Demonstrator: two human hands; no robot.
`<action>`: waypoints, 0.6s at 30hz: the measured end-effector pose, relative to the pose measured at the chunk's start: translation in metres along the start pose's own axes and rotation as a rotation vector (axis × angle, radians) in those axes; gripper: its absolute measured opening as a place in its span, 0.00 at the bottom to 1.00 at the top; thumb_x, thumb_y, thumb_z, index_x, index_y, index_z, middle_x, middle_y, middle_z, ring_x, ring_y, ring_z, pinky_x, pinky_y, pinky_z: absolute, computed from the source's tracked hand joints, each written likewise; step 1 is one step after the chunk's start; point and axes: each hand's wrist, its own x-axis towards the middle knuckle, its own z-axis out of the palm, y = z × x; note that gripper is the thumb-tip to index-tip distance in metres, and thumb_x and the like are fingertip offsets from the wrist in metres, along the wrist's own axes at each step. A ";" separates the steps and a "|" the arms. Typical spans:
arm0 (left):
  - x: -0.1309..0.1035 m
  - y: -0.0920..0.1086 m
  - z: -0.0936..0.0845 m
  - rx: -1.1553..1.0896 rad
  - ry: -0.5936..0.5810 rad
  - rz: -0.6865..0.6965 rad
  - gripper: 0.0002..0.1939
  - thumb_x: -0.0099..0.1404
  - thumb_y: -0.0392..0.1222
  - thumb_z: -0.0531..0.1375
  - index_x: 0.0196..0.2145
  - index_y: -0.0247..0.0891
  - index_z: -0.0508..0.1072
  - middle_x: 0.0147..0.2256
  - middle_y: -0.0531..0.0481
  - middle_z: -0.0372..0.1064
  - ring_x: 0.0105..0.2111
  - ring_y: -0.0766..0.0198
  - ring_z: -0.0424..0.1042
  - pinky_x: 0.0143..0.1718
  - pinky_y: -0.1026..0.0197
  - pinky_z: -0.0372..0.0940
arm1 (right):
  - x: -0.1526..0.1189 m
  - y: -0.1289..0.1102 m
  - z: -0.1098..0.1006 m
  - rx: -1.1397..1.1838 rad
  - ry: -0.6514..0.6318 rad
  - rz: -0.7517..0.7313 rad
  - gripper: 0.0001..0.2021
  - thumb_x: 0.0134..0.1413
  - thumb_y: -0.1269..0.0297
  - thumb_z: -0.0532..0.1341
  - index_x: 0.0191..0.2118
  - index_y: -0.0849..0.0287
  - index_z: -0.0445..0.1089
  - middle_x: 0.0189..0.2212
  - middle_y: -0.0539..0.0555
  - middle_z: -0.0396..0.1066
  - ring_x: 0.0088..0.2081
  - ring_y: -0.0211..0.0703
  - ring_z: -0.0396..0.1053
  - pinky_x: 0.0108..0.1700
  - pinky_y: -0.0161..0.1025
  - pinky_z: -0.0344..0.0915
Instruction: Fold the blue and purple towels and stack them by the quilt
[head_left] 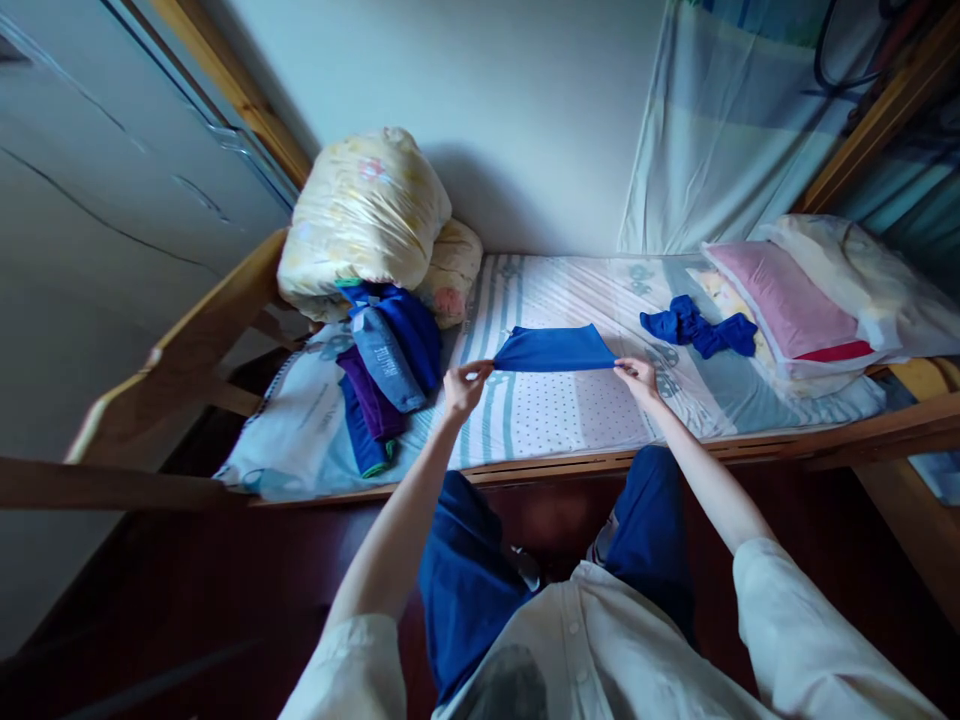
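Observation:
A blue piece of fabric point(556, 350), perhaps a garment whose kind I cannot make out, is stretched flat over the bed. My left hand point(463, 388) pinches its near left corner, and my right hand point(639, 380) pinches the near right corner. The near edge runs straight between my fingers, while the far part seems to rest on the sheet. Left of my left hand lie folded clothes: a grey-blue one with lettering point(386, 358), a purple one point(373, 395) and a dark blue one point(361, 428). A crumpled blue cloth point(697, 325) lies beyond my right hand.
The bed point(577, 420) has a patterned sheet and a wooden frame. A bundled yellow quilt point(364, 210) stands at the left end, with a bright blue garment point(420, 335) before it. A pink pillow point(784, 295) lies at the right, below a hanging curtain point(720, 140).

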 end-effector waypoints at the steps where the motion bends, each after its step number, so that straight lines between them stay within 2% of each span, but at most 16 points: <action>1: -0.014 -0.015 0.006 0.040 -0.018 -0.037 0.18 0.57 0.49 0.64 0.38 0.35 0.84 0.32 0.43 0.80 0.37 0.54 0.78 0.41 0.57 0.70 | -0.011 0.015 0.003 -0.017 -0.012 0.020 0.17 0.47 0.53 0.69 0.39 0.61 0.81 0.37 0.59 0.81 0.33 0.43 0.72 0.38 0.40 0.70; 3: -0.043 -0.043 0.018 0.093 -0.059 -0.133 0.17 0.58 0.48 0.62 0.37 0.35 0.84 0.32 0.43 0.80 0.38 0.53 0.78 0.42 0.57 0.69 | -0.033 0.046 0.010 -0.052 -0.037 0.081 0.14 0.48 0.57 0.67 0.38 0.61 0.81 0.37 0.59 0.81 0.34 0.46 0.74 0.40 0.41 0.71; 5: -0.071 -0.069 0.029 0.155 -0.129 -0.252 0.17 0.58 0.47 0.61 0.38 0.35 0.84 0.31 0.44 0.80 0.38 0.52 0.77 0.43 0.56 0.68 | -0.056 0.074 0.016 -0.123 -0.071 0.205 0.11 0.47 0.61 0.67 0.35 0.61 0.81 0.34 0.59 0.81 0.36 0.48 0.75 0.43 0.43 0.72; 9: -0.114 -0.106 0.045 0.213 -0.311 -0.462 0.16 0.56 0.42 0.62 0.39 0.37 0.84 0.33 0.44 0.79 0.37 0.53 0.77 0.44 0.56 0.67 | -0.095 0.113 0.023 -0.226 -0.169 0.447 0.05 0.44 0.67 0.69 0.30 0.58 0.82 0.30 0.56 0.80 0.39 0.50 0.77 0.48 0.45 0.73; 13: -0.130 -0.126 0.052 0.192 -0.356 -0.536 0.17 0.54 0.43 0.64 0.41 0.37 0.83 0.36 0.44 0.80 0.37 0.53 0.77 0.42 0.57 0.68 | -0.111 0.128 0.026 -0.206 -0.227 0.527 0.04 0.45 0.69 0.70 0.30 0.58 0.83 0.34 0.57 0.81 0.42 0.50 0.78 0.50 0.44 0.72; 16: -0.131 -0.133 0.056 0.177 -0.350 -0.584 0.21 0.54 0.48 0.65 0.44 0.36 0.83 0.29 0.46 0.77 0.35 0.54 0.76 0.39 0.58 0.67 | -0.114 0.131 0.026 -0.182 -0.228 0.562 0.08 0.49 0.67 0.68 0.36 0.58 0.84 0.36 0.56 0.82 0.43 0.48 0.77 0.49 0.42 0.72; 18: -0.131 -0.137 0.057 0.167 -0.337 -0.613 0.26 0.55 0.53 0.65 0.46 0.33 0.83 0.24 0.49 0.73 0.30 0.56 0.74 0.35 0.58 0.65 | -0.116 0.131 0.025 -0.139 -0.226 0.595 0.11 0.52 0.64 0.66 0.40 0.59 0.84 0.34 0.55 0.81 0.40 0.45 0.76 0.46 0.40 0.72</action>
